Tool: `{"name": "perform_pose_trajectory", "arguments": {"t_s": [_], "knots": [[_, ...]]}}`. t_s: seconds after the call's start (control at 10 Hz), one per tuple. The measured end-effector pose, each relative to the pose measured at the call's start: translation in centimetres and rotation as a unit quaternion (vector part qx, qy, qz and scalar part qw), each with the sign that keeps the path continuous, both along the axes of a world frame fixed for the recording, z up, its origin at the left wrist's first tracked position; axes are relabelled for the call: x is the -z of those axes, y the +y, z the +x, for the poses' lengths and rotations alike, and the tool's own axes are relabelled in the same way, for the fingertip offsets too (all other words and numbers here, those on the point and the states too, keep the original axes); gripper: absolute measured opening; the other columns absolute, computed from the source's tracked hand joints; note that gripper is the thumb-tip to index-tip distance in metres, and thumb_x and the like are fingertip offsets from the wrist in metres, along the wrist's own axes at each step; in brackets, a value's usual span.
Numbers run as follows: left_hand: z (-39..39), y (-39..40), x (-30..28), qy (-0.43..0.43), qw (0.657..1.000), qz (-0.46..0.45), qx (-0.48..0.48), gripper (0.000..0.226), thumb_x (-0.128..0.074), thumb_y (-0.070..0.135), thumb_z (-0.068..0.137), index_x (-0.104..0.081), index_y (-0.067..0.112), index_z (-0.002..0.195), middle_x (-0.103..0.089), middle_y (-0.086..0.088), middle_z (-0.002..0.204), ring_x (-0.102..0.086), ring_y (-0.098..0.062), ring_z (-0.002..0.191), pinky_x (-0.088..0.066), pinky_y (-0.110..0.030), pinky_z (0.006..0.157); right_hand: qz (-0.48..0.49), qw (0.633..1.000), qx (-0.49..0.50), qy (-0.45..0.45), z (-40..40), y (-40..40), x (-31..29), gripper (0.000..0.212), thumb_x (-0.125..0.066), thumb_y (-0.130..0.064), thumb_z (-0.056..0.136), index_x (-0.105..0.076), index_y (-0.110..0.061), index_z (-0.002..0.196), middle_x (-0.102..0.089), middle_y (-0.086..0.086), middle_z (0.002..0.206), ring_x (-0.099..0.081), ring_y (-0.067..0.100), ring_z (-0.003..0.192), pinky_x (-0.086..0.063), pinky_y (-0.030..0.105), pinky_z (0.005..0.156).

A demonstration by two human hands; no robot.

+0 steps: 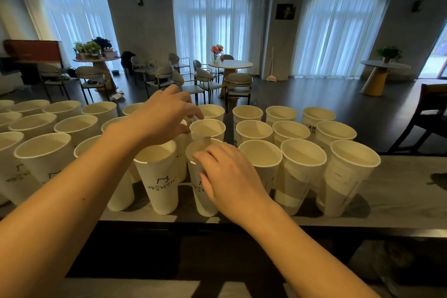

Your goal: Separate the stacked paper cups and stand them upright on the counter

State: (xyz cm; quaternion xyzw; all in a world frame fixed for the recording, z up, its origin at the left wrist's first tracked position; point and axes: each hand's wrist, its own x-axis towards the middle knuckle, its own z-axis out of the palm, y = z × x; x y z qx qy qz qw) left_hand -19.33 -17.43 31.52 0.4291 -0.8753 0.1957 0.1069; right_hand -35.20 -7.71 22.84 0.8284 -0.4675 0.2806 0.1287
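Several white paper cups stand upright in rows on the grey counter (399, 191). My right hand (229, 179) wraps around the side and rim of a front-row cup (202, 203) near the counter's front edge. My left hand (164, 116) reaches over the rows, and its thumb and fingers pinch the left rim of a cup (209, 129) in the middle row just behind. Another printed cup (158, 176) stands under my left wrist. I cannot tell whether either held cup has another nested inside it.
Cups fill the counter from the far left to about three quarters across; bare counter lies at the right end. A dark chair (428, 118) stands beyond the counter at right. Tables, chairs and curtained windows fill the room behind.
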Motion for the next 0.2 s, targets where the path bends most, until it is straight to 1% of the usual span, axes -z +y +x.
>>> {"name": "perform_pose_trajectory", "arguments": {"t_s": [0.1, 0.2], "knots": [[0.4, 2.1, -0.1, 0.084, 0.996, 0.025, 0.021, 0.035, -0.066, 0.031, 0.089, -0.062, 0.033, 0.124, -0.059, 0.006, 0.113, -0.042, -0.012, 0.098, -0.041, -0.031, 0.078, -0.009, 1.0, 0.004, -0.027, -0.5, 0.7, -0.6, 0.04, -0.072, -0.02, 0.087, -0.063, -0.013, 0.125, -0.064, 0.005, 0.12, -0.056, 0.021, 0.111, -0.049, 0.036, 0.094], [0.7, 4.6, 0.0, 0.196, 0.975, 0.087, 0.049, 0.032, -0.065, 0.033, 0.089, -0.063, 0.033, 0.12, -0.059, 0.014, 0.112, -0.047, -0.005, 0.102, -0.044, -0.029, 0.085, -0.018, 0.998, 0.005, -0.068, -1.3, 1.9, -2.0, 0.037, -0.068, -0.022, 0.09, -0.062, -0.015, 0.126, -0.062, 0.001, 0.119, -0.054, 0.017, 0.11, -0.049, 0.033, 0.09]]}}
